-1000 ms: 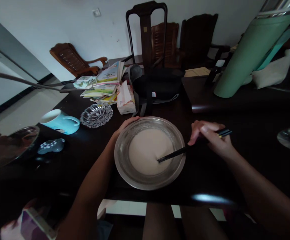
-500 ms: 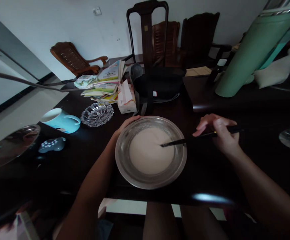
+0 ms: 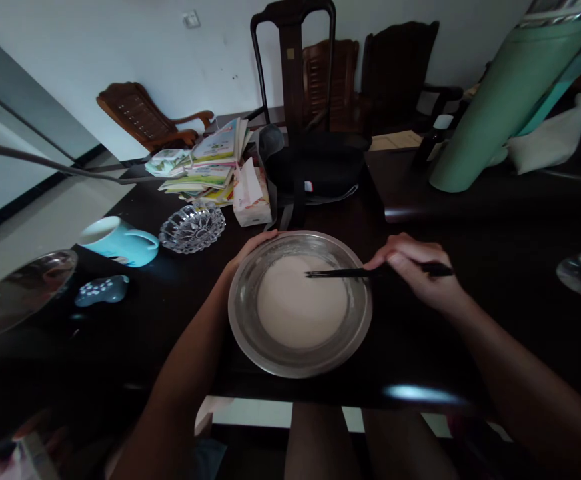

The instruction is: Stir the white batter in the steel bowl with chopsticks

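Beyond my dark surface [image 3: 410, 347], wooden chairs [image 3: 293, 67] stand near a pale wall [image 3: 160, 47], in dim light

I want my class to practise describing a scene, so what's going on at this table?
Someone is working at a dark table with a metal bowl of pale, smooth-looking liquid. Their left hand steadies the bowl's far-left rim, while the right hand holds dark chopsticks reaching over the right rim to the liquid. A blue mug and a clear glass dish sit to the left.
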The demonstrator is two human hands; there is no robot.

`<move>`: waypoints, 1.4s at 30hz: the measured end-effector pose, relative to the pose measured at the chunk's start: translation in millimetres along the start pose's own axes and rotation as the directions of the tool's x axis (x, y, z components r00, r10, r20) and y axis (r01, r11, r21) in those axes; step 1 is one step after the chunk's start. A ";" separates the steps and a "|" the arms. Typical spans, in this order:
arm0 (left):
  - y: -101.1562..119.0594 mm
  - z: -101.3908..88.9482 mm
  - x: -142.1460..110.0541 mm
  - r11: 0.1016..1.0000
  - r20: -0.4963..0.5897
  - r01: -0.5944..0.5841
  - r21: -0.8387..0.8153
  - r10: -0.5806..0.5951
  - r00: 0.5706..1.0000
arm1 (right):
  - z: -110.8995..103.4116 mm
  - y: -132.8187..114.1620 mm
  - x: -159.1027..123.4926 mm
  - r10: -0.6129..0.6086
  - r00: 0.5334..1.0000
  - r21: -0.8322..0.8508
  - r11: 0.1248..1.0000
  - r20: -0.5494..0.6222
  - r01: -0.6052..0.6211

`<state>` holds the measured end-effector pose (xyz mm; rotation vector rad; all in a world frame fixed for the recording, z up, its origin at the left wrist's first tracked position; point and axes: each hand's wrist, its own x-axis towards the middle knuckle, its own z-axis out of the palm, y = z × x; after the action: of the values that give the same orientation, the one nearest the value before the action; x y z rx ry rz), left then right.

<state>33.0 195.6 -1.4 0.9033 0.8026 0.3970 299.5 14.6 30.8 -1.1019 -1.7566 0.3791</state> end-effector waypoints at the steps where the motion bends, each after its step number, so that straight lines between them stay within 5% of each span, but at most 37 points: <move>1: -0.1 -0.5 0.5 1.000 -0.007 -0.001 0.004 0.001 1.000 | -4.0 -0.5 -0.8 0.035 0.997 0.037 0.999 -0.064 -0.032; 3: 0.3 -0.1 0.4 1.000 -0.017 0.001 0.014 -0.001 1.000 | -9.5 -2.0 -2.3 0.081 0.989 0.159 0.985 -0.126 -0.061; 6: 1.9 3.3 -1.4 1.000 -0.036 0.004 0.025 -0.004 0.999 | -8.4 -4.5 -3.1 0.076 0.996 0.288 0.956 -0.041 -0.061; 10: 2.5 6.1 -2.7 1.000 -0.056 0.003 0.017 -0.002 0.998 | 6.2 -5.7 -0.9 -0.044 0.977 0.203 0.979 0.209 0.001; 13: 1.1 3.8 -1.7 1.000 -0.028 -0.006 0.003 0.007 1.000 | 14.5 -3.8 1.3 -0.138 0.949 0.121 0.987 0.283 0.108; 18: -0.9 -0.6 -0.5 1.000 0.015 -0.008 -0.005 0.008 1.000 | 1.8 -1.2 2.6 -0.065 0.996 -0.045 0.997 0.067 0.068; 23: -0.7 -2.3 1.6 1.000 0.000 -0.001 -0.004 0.001 1.000 | -14.2 -1.6 -2.0 0.073 0.984 0.214 0.976 -0.162 -0.037; 27: -1.0 -2.1 1.9 1.000 0.002 -0.013 -0.012 0.013 1.000 | -5.1 -5.3 -2.0 0.008 0.998 0.245 0.969 0.057 -0.021; 32: 0.7 2.2 -2.2 1.000 -0.018 0.002 0.004 -0.002 1.000 | 15.3 -5.0 1.6 -0.112 0.952 0.124 0.989 0.283 0.080; 37: 0.2 1.6 -2.0 1.000 0.023 -0.016 -0.006 0.016 1.000 | 5.0 -2.1 1.1 0.000 0.999 -0.016 1.000 0.050 0.001; 40: -0.9 -0.8 -0.5 1.000 0.006 -0.007 0.003 0.007 1.000 | -7.0 -1.7 -1.0 0.113 0.985 0.134 0.986 -0.127 -0.096; 42: -1.0 -1.5 0.1 1.000 -0.003 -0.011 0.009 0.011 1.000 | -10.2 -2.5 -2.0 0.152 0.980 0.268 0.957 -0.126 -0.114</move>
<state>31.9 195.9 -2.8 0.9160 0.8031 0.4054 307.2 9.3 36.0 -1.0335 -1.4615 0.5801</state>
